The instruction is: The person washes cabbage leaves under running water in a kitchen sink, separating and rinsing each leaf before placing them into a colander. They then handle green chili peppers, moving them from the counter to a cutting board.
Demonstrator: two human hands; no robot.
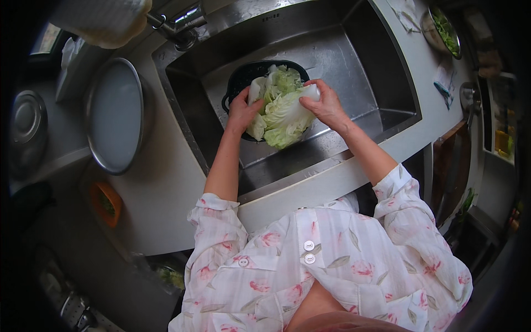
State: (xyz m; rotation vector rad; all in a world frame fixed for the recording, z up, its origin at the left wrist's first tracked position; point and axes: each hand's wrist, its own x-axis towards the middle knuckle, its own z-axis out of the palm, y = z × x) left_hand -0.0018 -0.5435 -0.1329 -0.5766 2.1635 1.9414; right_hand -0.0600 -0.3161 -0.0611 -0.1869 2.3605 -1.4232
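Pale green napa cabbage leaves (286,112) are heaped in a dark colander (237,77) inside the stainless steel sink (344,62). My right hand (325,103) grips the thick white base of a cabbage leaf at the right of the heap, thumb below and fingers above. On the left side of the heap, my left hand (244,110) holds leaves between its thumb and fingers. Some leaves hang over the colander's near edge, and most of its inside is hidden by them.
The faucet (182,31) stands at the sink's back left corner. A large metal bowl (116,116) of cloudy liquid and an orange basket (105,203) with greens are on the left counter. At the far right sit a bowl of chopped greens (444,31) and a cloth (445,85).
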